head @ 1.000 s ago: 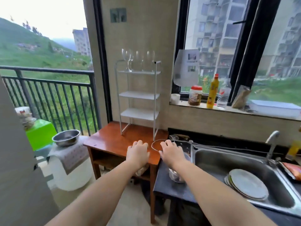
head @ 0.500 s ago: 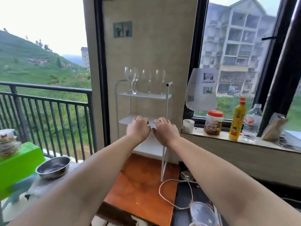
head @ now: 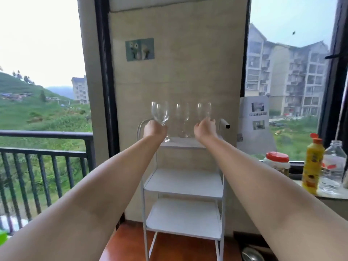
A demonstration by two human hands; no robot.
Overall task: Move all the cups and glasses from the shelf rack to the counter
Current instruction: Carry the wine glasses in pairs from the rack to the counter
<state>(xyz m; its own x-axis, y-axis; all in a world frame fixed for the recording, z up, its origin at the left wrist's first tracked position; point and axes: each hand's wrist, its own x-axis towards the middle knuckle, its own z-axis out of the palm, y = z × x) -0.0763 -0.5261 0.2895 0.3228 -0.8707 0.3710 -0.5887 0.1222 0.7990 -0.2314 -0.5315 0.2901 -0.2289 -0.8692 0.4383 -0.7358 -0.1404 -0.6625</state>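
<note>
Several clear wine glasses stand in a row on the top tier of the white shelf rack [head: 183, 182] against the wall. My left hand [head: 155, 129] is closed around the stem just under the bowl of the left wine glass [head: 160, 113]. My right hand [head: 205, 129] curls around the stem below the bowl of the right wine glass [head: 204, 110]. The middle wine glass [head: 182, 114] stands untouched between my hands. The two lower tiers of the rack hold nothing.
The rack stands on a wooden table [head: 131, 245]. On the window sill to the right are a red-lidded jar [head: 276, 162], a yellow bottle [head: 312, 164] and a clear plastic bottle [head: 333, 164]. A balcony railing [head: 47, 147] is at the left.
Both hands rose from the counter, past the rack's middle tier, to the top tier and closed on the outer wine glasses. My view tilted upward and moved closer.
</note>
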